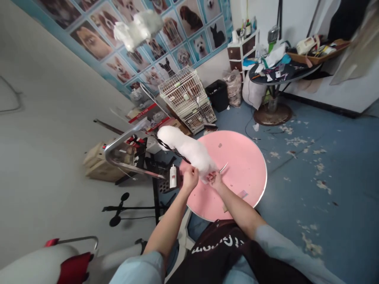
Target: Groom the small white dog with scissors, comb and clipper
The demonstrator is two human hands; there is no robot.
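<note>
A white dog (186, 146) stands on a round pink grooming table (242, 157), its body stretching from its far end at the upper left down to my hands. A black braided strap (173, 150) runs along its left flank. My left hand (190, 179) is closed in a fist at the dog's near end, beside the strap's lower end; what lies in the fingers is hidden. My right hand (215, 180) is closed around scissors (224, 167), whose blades point up and right, close against the dog's near end.
A metal bar frame (130, 165) and a white bottle (173, 176) stand left of the table. Wire cages (185, 92) and a black bin (217, 96) stand behind. A cluttered dark table (284, 73) is at the back right. Tufts of fur (321, 169) lie on the blue floor.
</note>
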